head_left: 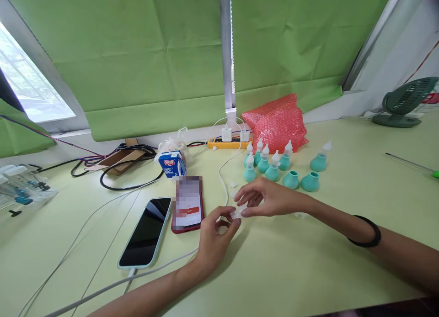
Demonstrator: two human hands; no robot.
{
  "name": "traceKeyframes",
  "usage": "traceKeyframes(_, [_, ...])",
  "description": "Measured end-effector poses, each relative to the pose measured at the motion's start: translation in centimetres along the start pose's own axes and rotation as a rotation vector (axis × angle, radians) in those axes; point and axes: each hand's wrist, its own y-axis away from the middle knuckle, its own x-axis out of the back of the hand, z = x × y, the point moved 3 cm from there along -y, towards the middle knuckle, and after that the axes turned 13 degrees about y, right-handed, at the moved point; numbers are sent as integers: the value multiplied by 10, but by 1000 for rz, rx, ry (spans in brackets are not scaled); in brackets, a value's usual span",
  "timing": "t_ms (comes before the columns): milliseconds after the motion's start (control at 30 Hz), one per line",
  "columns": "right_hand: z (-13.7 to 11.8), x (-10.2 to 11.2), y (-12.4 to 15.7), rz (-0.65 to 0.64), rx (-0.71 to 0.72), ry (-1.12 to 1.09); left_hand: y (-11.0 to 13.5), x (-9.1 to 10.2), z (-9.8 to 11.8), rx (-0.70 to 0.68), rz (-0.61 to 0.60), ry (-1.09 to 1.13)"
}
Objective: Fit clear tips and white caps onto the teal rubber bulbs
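Observation:
Between my two hands is a small translucent plastic piece (238,212), partly covered by fingers. My left hand (216,235) pinches its left side between thumb and fingers. From the right, my right hand (262,198) grips the same piece with thumb and fingertips. Just beyond them lie small white bits (233,189). Behind my right hand stand several teal bulbs with clear pointed nozzles (272,167). Two teal bulbs without nozzles, one (291,180) and another (310,182), show open tops. A pale ring-like piece (301,215) lies partly hidden under my right forearm.
Left of my hands lie a dark-screened phone (146,232) and a lit phone in a red case (187,205). Behind them are a milk carton (173,165), a power strip (228,143) and red bubble wrap (279,125). Cables cross the left side. A screwdriver (411,164) and fan (404,102) are right.

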Motion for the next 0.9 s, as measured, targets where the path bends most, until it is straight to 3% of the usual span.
traceKeyframes(133, [8,13,0,156,14,350,1,-2,-3,32,-58,-115])
traceKeyframes(333, [39,-3,-12,15,44,607,4,-9,1,-28,-219,-407])
traceKeyframes(433, [45,-4,-15,52,44,661,7,-11,5,-86,-266,-496])
traceKeyframes(633, [35,-12,-15,53,135,583,12,-13,8,-182,-336,-566])
traceKeyframes(800, [31,-31,-14,56,185,490,8,-11,7,-85,-232,-557])
traceKeyframes(900, [34,-31,-15,34,193,362,6,-9,4,-28,-199,-523])
